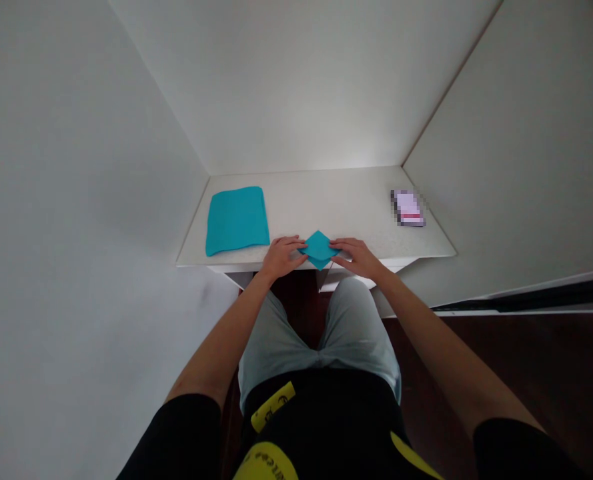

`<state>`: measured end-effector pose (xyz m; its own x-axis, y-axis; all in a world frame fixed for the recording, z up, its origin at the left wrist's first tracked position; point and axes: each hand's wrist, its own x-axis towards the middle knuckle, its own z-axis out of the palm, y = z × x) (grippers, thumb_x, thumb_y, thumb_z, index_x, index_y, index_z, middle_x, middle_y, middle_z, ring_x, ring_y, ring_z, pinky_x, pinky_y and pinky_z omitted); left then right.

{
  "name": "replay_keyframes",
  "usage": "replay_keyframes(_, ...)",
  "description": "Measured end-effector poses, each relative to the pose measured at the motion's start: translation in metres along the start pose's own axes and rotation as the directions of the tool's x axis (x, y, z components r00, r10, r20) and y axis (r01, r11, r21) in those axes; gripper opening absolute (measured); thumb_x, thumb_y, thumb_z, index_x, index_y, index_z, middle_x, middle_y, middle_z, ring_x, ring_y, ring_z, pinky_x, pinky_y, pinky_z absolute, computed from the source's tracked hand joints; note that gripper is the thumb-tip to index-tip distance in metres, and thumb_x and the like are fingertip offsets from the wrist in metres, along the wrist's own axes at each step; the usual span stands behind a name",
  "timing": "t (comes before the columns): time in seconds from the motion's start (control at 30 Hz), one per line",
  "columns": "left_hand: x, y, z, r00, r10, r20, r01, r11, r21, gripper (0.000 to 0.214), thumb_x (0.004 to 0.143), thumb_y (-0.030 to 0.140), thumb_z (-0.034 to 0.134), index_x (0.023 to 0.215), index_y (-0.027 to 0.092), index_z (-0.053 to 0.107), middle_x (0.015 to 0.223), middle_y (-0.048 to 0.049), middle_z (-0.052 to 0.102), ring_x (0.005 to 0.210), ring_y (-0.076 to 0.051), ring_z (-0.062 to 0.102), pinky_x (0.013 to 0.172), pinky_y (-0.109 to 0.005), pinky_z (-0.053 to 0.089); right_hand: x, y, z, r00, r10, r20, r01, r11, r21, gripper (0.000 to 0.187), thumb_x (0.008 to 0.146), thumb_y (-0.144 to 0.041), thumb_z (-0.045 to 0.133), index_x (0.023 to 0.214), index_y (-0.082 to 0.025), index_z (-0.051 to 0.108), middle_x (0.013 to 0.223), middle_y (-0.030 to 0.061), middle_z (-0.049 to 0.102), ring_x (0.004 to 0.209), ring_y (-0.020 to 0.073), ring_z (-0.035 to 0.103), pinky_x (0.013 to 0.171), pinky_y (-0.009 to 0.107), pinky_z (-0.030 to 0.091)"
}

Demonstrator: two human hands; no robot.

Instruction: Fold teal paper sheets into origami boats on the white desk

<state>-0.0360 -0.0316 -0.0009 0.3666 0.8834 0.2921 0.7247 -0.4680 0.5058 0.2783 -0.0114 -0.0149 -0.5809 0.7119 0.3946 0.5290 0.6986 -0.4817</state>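
A small teal paper (319, 247), folded into a diamond shape, lies at the near edge of a white table (336, 200). My left hand (282, 256) presses its left corner with curled fingers. My right hand (357, 257) pinches its right corner, fingers together on the paper. Both hands rest on the tabletop on either side of the diamond.
A stack of teal paper sheets (237, 220) lies on the left part of the table. A small blurred booklet or phone (408, 208) lies at the right. White walls enclose the table on three sides. My knees are under the front edge.
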Motion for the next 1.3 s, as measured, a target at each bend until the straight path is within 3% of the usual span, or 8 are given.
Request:
replay_keyframes(0.2,0.008,-0.002,0.003,0.998,-0.053,-0.015,0.052,0.995,-0.086,0.018,0.102,0.036,0.072,0.114,0.031,0.084,0.126,-0.0015,0.083,0.134,-0.025,0.071,0.121,-0.048,0.05,0.006,-0.003,0.002,0.989,0.146,0.008,-0.146,0.989,-0.021,0.04,0.105,-0.051,0.06,0.131,-0.026,0.077,0.133,0.0091,0.08,0.124,0.0307,0.072,0.112,0.051,0.054)
replay_keyframes(0.4,0.017,0.004,0.01,0.97,-0.223,-0.097,0.223,0.975,-0.015,0.018,0.103,0.04,0.07,0.107,0.029,0.084,0.124,-0.0055,0.082,0.122,-0.027,0.075,0.112,-0.046,0.055,0.018,-0.002,0.015,0.915,0.382,-0.131,-0.378,0.924,0.056,0.036,0.102,-0.037,0.056,0.127,-0.022,0.077,0.113,0.0099,0.082,0.094,0.0273,0.074,0.093,0.046,0.061)
replay_keyframes(0.7,0.025,0.022,0.012,0.942,-0.311,-0.124,0.318,0.947,0.04,0.018,0.099,0.038,0.074,0.09,0.023,0.075,0.109,-0.008,0.078,0.111,-0.028,0.071,0.107,-0.048,0.052,0.014,-0.005,0.01,0.945,0.313,-0.097,-0.314,0.949,0.011,0.044,0.105,-0.042,0.056,0.141,-0.02,0.068,0.12,0.0106,0.08,0.097,0.0268,0.074,0.097,0.044,0.059)
replay_keyframes(0.8,0.03,0.033,0.018,0.932,-0.323,-0.167,0.345,0.93,0.126,0.016,0.098,0.037,0.075,0.103,0.022,0.076,0.118,-0.0118,0.075,0.119,-0.032,0.067,0.106,-0.051,0.051,0.012,-0.006,0.009,0.96,0.272,-0.069,-0.275,0.961,-0.042,0.048,0.108,-0.046,0.053,0.148,-0.022,0.065,0.123,0.0114,0.079,0.103,0.0288,0.073,0.099,0.046,0.058)
replay_keyframes(0.9,0.029,0.042,0.024,0.971,-0.199,-0.13,0.219,0.961,0.17,0.023,0.103,0.025,0.063,0.122,0.026,0.075,0.133,-0.0106,0.074,0.129,-0.031,0.065,0.111,-0.05,0.049,0.011,-0.005,0.009,0.972,0.225,-0.06,-0.231,0.967,-0.107,0.045,0.111,-0.043,0.049,0.147,-0.023,0.067,0.129,0.0125,0.076,0.113,0.0297,0.071,0.104,0.046,0.056)
replay_keyframes(1.03,0.019,0.046,0.031,0.994,0.068,0.09,-0.083,0.982,0.17,0.047,0.105,0.016,0.048,0.146,0.031,0.068,0.157,-0.005,0.065,0.15,-0.024,0.056,0.131,-0.05,0.035,0.012,-0.003,0.013,0.97,0.23,-0.079,-0.242,0.952,-0.19,0.041,0.112,-0.032,0.044,0.135,-0.029,0.077,0.138,0.011,0.073,0.124,0.0297,0.067,0.11,0.048,0.053)
replay_keyframes(1.17,0.01,0.045,0.034,0.976,0.151,0.156,-0.177,0.97,0.167,0.055,0.11,0.036,0.047,0.163,0.023,0.052,0.174,-0.0117,0.045,0.165,-0.028,0.037,0.137,-0.052,0.028,0.01,-0.013,0.019,0.963,0.257,-0.087,-0.271,0.927,-0.261,0.046,0.112,-0.028,0.041,0.147,-0.029,0.07,0.158,0.0087,0.064,0.14,0.0324,0.061,0.115,0.054,0.048)
replay_keyframes(1.3,0.01,0.044,0.032,0.97,0.147,0.192,-0.186,0.962,0.202,0.07,0.107,0.054,0.056,0.166,0.018,0.047,0.179,-0.0173,0.032,0.169,-0.033,0.027,0.138,-0.055,0.023,0.005,-0.034,0.025,0.985,0.17,0.018,-0.155,0.933,-0.324,0.052,0.114,-0.036,0.04,0.163,-0.025,0.053,0.169,0.0096,0.053,0.157,0.0309,0.048,0.124,0.057,0.038)
